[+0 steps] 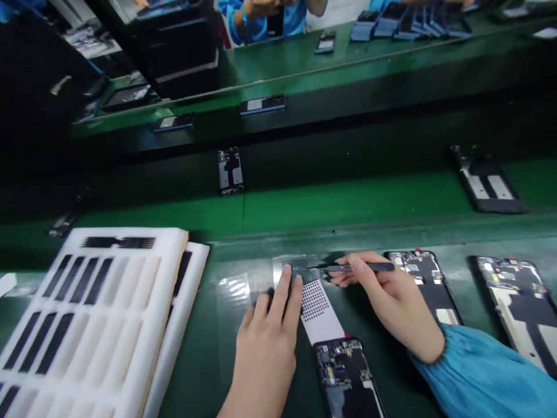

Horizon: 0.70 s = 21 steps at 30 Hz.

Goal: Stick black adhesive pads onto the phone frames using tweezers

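My right hand [387, 296] grips dark tweezers [361, 267], their tips pointing left over a clear plastic film [300, 261]. My left hand [267, 342] lies with fingers stretched out, its index fingertip at the film's lower edge beside a small dark piece too unclear to name. Between the hands is a white sheet of small black dots [317, 302]. Its lower end meets an opened phone [346, 371] with bare circuitry and a red spot at its top edge. Another clear film [235, 287] lies left of my fingers.
White foam trays [102, 302] with slots, some holding black strips, are stacked at left. Two opened phones [424, 278] [516, 302] lie at right. More phone bodies [230, 171] [487, 180] rest on the green belt. Across the bench, a person in blue [265, 17] handles a phone.
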### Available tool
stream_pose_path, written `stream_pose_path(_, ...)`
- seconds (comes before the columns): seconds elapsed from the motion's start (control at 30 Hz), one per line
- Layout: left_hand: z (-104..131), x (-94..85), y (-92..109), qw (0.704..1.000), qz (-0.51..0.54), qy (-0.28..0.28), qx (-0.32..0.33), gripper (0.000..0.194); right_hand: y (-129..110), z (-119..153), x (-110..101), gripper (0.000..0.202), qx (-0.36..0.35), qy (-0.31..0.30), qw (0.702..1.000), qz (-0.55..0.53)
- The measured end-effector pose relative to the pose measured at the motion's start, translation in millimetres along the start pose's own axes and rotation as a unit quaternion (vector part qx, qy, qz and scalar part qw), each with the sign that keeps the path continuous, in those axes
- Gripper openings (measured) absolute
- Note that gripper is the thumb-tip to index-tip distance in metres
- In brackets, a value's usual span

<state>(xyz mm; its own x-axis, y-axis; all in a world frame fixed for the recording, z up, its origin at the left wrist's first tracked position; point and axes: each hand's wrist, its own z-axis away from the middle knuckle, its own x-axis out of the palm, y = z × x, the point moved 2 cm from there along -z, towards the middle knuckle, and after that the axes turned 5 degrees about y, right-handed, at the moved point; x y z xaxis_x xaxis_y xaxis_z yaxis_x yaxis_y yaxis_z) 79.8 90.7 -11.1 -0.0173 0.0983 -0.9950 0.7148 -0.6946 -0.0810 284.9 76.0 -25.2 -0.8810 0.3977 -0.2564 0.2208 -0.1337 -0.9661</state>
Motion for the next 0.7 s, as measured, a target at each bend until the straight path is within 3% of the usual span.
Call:
stream_pose_path(0.27, 11, -4.8, -6, 0.997, 0.014, -0.012, -0.078, 0.083, -6, 11, 17, 0.026, 0.017, -0.036, 0.999, 0.009)
stream_pose_path(0.43, 14, 0.9, -8, 0.997, 0.004, -0.031, -0.067, 0.084, -3, 14, 31, 0.032, 0.008, -0.040, 0.999, 0.027)
stream_pose_path(0.7, 11, -0.9, -8, 0.997, -0.017, -0.061, -0.037, 0.081, -3, 17, 33, 0.027, -0.015, -0.041, 0.998, 0.049)
